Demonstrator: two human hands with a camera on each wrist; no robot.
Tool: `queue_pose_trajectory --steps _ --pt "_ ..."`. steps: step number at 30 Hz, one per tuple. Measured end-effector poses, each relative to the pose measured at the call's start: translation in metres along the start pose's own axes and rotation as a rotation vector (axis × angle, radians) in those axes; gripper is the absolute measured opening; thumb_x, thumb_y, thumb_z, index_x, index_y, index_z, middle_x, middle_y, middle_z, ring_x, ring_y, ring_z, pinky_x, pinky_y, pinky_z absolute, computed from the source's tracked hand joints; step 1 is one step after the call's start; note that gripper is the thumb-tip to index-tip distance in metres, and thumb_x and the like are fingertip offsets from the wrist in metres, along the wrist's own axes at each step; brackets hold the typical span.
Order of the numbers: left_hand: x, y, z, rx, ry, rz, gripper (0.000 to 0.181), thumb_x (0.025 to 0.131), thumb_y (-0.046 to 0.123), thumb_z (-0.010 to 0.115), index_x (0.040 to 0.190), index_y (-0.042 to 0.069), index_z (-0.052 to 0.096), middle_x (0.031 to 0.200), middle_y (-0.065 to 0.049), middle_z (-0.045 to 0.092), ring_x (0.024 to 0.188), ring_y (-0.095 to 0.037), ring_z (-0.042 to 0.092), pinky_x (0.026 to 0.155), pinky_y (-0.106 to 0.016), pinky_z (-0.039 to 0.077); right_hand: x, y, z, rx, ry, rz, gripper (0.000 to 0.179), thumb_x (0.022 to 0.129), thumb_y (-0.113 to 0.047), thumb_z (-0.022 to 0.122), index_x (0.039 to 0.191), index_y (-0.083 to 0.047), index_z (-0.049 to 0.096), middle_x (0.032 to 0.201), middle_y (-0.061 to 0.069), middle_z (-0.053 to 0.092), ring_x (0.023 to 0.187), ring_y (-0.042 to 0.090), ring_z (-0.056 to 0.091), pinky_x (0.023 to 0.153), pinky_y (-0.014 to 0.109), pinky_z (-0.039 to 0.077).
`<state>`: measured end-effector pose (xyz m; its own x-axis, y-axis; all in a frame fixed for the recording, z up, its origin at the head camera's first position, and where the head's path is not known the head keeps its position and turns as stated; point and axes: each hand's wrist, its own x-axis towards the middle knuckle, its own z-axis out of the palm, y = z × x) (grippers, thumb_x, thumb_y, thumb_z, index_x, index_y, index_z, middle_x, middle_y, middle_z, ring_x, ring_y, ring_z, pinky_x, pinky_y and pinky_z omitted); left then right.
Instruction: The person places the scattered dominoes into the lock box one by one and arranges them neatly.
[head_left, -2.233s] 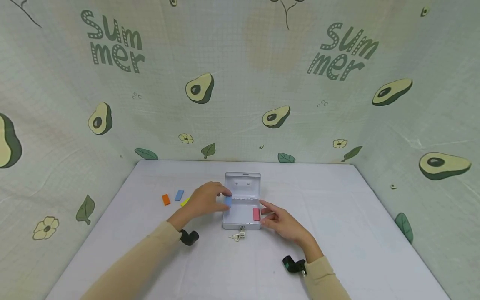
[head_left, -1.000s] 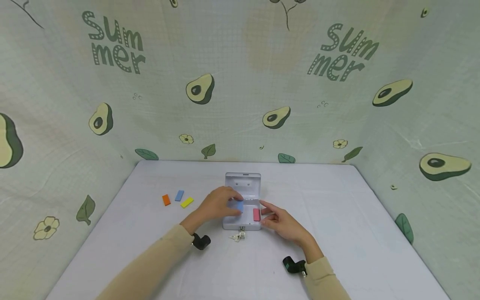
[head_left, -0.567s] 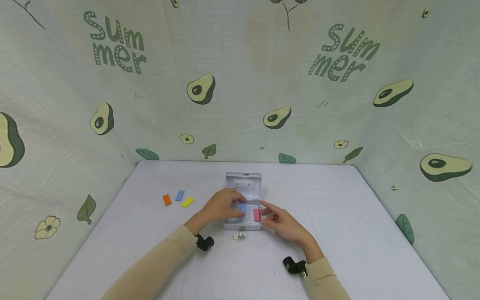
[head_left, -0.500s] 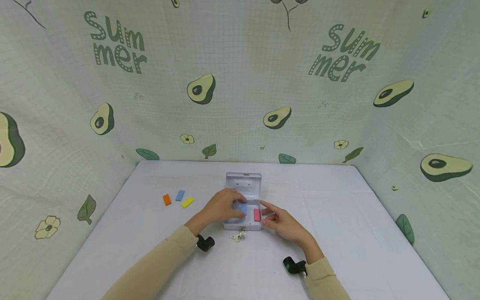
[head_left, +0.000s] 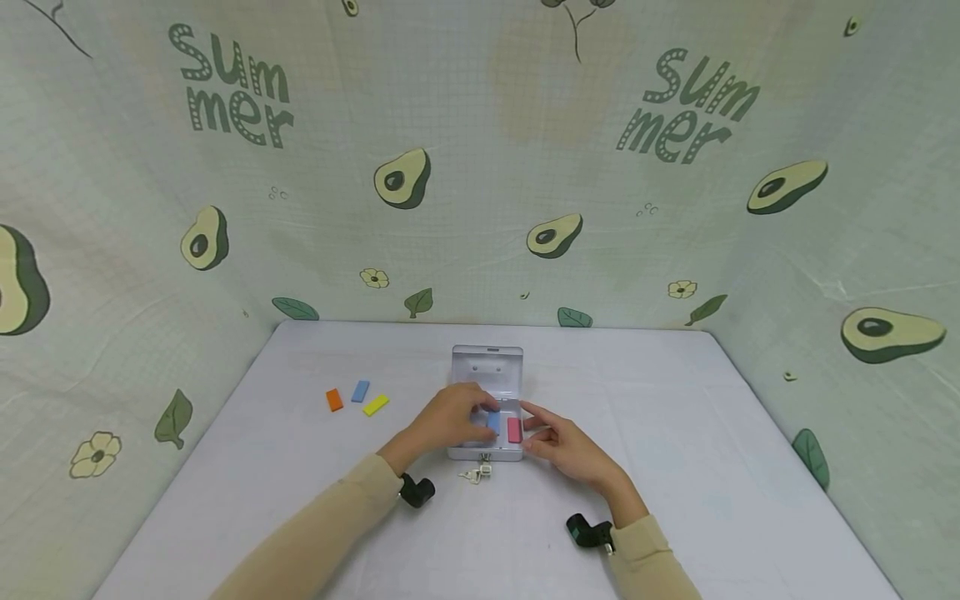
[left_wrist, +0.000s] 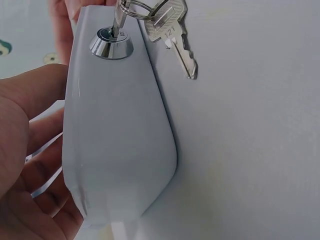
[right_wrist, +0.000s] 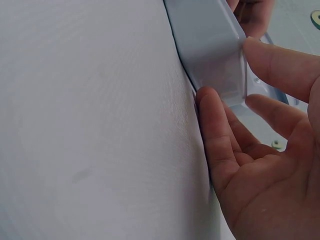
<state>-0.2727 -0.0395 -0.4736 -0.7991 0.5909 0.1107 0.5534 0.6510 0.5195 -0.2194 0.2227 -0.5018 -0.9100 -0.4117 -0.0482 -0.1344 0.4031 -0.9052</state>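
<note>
A silver-grey metal cash box [head_left: 460, 451] stands with its lid [head_left: 487, 367] raised, a key in its front lock [left_wrist: 111, 44]. Inside, my left hand [head_left: 448, 417] pinches a small flat blue block [head_left: 492, 421] between thumb and fingers. A pink block [head_left: 513, 430] lies just right of it, along the box's right wall. My right hand [head_left: 561, 442] rests against that wall from outside, thumb at the front corner and index finger reaching towards the hinge. In the left wrist view the box front hides the blue block.
Orange [head_left: 333, 400], blue [head_left: 360, 391] and yellow [head_left: 376, 405] blocks lie left of the box on the white table [head_left: 637, 375]. A spare key [left_wrist: 167, 22] hangs on a ring in front of the box. Patterned cloth [head_left: 480, 275] walls off the back and sides.
My left hand has carried the blue block from the box's left side rightward, close to the pink block. The right hand has kept its place at the right wall.
</note>
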Motion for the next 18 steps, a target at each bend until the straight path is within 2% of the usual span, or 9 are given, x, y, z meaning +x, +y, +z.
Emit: queue_pose_trajectory --steps 18 --pt "0.0029 0.0013 0.0071 0.023 -0.011 0.018 0.038 0.086 0.031 0.09 0.12 0.016 0.079 0.106 0.006 0.072 0.095 -0.011 0.062 0.087 -0.029 0.054 -0.0005 -0.0017 0.0002 -0.018 0.001 -0.003 0.066 0.104 -0.02 0.07 0.163 -0.01 0.041 0.142 0.017 0.061 0.117 0.025 0.067 0.092 0.026 0.053"
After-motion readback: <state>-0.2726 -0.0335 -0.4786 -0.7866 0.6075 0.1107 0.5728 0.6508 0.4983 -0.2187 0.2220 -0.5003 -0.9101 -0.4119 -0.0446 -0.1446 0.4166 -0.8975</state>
